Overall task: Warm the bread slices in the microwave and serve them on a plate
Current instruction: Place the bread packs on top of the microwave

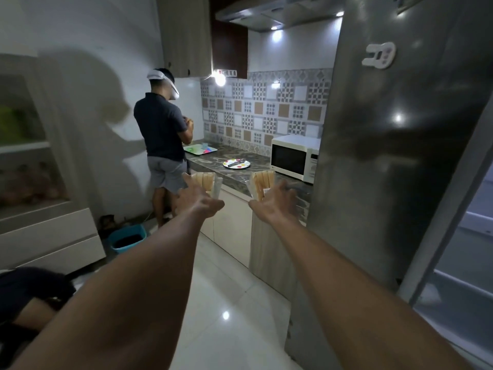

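Clear plastic wraps both lots of bread slices. The left hand (198, 200) grips the left bread pack (205, 180) and the right hand (277, 202) grips the right bread pack (262, 180), both up in the air short of the desk (213, 156). The label on the right one's too blurry to read. White microwave (290, 157) at 1 o'clock, door closed; spotted plate (245, 164) at 12.

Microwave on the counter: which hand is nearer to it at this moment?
Right. The right hand, gripping a bread pack, is just left of and below the microwave. The left hand, gripping the other pack, is farther left, past the plate.
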A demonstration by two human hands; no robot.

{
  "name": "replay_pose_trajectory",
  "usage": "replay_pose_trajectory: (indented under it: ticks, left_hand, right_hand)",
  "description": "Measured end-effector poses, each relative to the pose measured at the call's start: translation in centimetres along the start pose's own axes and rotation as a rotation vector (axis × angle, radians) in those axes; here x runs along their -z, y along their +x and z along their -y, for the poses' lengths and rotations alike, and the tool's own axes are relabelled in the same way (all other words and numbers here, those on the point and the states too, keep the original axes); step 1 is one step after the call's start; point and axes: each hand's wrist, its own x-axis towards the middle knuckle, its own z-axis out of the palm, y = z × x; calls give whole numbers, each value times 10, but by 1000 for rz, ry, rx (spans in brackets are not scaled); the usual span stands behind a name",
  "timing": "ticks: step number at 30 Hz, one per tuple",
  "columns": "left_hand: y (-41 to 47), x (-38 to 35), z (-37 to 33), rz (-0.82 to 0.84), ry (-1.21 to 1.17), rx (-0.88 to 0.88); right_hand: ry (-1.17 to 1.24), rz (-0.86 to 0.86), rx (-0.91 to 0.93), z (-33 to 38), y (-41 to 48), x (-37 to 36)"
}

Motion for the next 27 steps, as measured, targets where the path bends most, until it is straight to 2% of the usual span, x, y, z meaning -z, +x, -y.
replay_pose_trajectory:
  ticks: [13,23,27]
  left_hand:
    - [204,-60,-47,-66,-69,33]
    - [373,-122,-77,-33,-100,47]
    - [444,-150,-96,-11,-102,-18]
  right_hand:
    - [41,41,74,47,225,-93]
    - [29,15,33,71,381,-167]
    - [31,-30,-24,78,445,-194]
